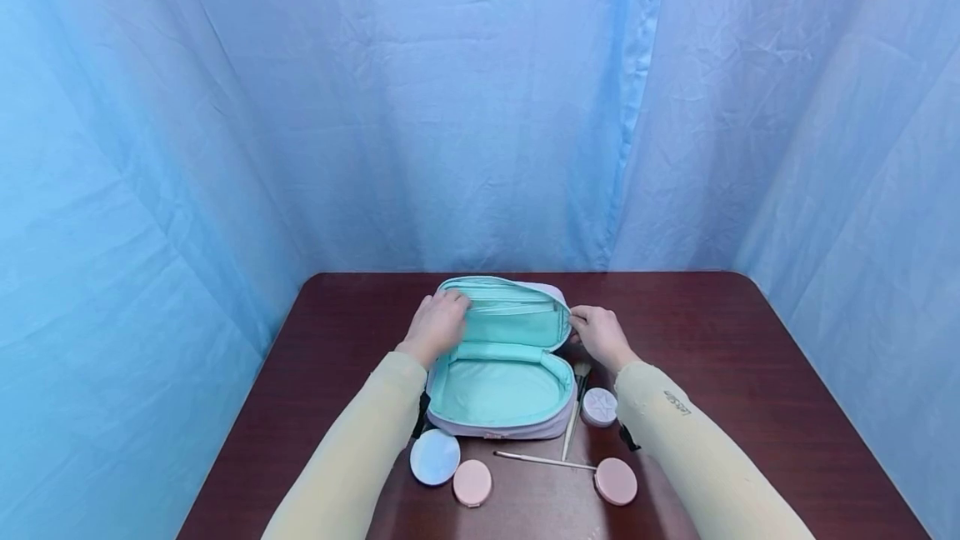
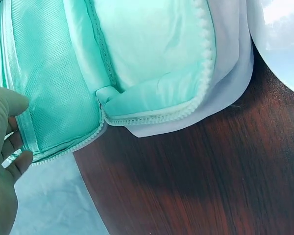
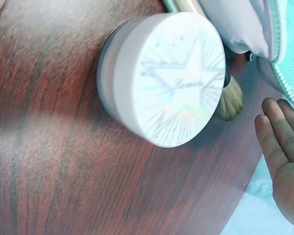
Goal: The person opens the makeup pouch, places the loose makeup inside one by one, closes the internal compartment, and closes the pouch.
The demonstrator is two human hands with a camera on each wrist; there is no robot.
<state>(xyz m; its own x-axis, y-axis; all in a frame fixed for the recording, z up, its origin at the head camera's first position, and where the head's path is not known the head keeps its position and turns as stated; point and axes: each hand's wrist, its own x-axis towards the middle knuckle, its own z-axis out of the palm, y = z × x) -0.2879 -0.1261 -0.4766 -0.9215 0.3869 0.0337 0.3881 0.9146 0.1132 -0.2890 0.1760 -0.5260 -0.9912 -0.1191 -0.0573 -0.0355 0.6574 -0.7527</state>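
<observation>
A lilac cosmetic bag [image 1: 498, 430] with a mint lining lies unzipped on the table, its lid raised toward the back. On the lid's left edge, my left hand [image 1: 440, 322] grips the rim; the left wrist view shows the fingers [image 2: 20, 164] curled about it beside the mesh pocket [image 2: 54, 63]. My right hand [image 1: 600, 333] pinches the zipper rim on the lid's right side. In the right wrist view only part of the right hand [image 3: 286, 161] shows, its thumb out of frame. The bag's lower compartment [image 1: 498, 390] holds nothing visible.
Right of the bag lie a makeup brush [image 1: 573, 415] and a round powder case with a star [image 3: 181, 81]. In front are a thin brush [image 1: 540, 461], two pink compacts [image 1: 472, 483] and a shiny pale round case [image 1: 435, 457]. Blue curtains [image 1: 480, 107] hang behind the table [image 1: 712, 340].
</observation>
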